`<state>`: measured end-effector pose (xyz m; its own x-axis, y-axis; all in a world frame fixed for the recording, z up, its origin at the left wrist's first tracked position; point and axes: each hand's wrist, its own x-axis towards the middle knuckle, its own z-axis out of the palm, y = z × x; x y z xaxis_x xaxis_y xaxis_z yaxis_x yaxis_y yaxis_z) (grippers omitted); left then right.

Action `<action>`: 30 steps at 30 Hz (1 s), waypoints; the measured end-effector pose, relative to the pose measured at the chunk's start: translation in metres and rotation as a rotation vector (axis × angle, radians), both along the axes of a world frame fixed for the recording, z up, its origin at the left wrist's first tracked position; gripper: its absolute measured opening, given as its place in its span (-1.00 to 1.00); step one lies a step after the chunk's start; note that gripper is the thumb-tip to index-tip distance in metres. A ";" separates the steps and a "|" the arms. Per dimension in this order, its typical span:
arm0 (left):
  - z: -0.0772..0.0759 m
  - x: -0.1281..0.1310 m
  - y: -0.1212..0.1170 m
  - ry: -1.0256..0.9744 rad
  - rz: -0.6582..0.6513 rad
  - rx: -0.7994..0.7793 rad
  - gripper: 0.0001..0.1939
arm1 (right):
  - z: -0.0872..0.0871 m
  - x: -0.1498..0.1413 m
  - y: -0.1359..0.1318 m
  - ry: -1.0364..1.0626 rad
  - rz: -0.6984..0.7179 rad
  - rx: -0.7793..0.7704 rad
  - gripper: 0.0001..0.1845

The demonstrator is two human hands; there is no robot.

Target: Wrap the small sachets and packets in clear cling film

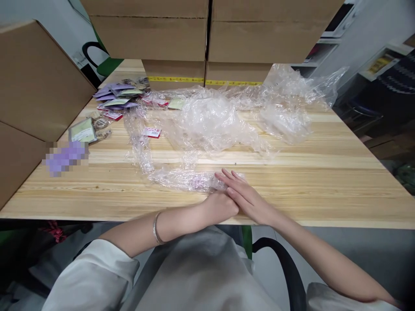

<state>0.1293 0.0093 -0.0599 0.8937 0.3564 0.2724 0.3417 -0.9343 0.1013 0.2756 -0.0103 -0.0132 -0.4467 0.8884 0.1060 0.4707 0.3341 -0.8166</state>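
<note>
Head view, wooden table (pixel 324 181), plastic wrap (pixel 184 179), cartons (pixel 152 36)

The crinkled film (pixel 210 116) looks like clear, glossy plastic, the desk (pixel 340 185) smooth, grained wood with a soft sheen, the boxes (pixel 149 39) matt cardboard, the bracelet (pixel 154 227) shiny metal, the shirt (pixel 201 276) matt, softly creased cloth, and the chair arm (pixel 287 264) smooth plastic.
</note>
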 end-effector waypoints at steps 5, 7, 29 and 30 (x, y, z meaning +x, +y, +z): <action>0.021 -0.008 -0.006 -0.103 -0.187 0.437 -0.77 | -0.016 0.006 0.006 0.087 -0.060 0.012 -0.59; 0.031 -0.020 -0.012 -0.224 -0.213 0.484 -0.81 | -0.026 0.003 0.006 0.129 -0.157 0.085 -0.66; 0.046 -0.117 0.008 -0.769 0.971 -1.070 -0.57 | -0.027 -0.010 0.015 -0.274 -0.238 0.389 -0.83; 0.045 -0.114 0.009 -0.729 0.963 -0.904 -0.59 | -0.027 -0.011 0.016 -0.276 -0.279 0.390 -0.86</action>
<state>0.0149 0.0179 -0.0150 -0.0030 0.9964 -0.0847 0.3927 0.0791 0.9163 0.2651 0.0053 -0.0406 -0.2576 0.8955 0.3630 0.7638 0.4188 -0.4911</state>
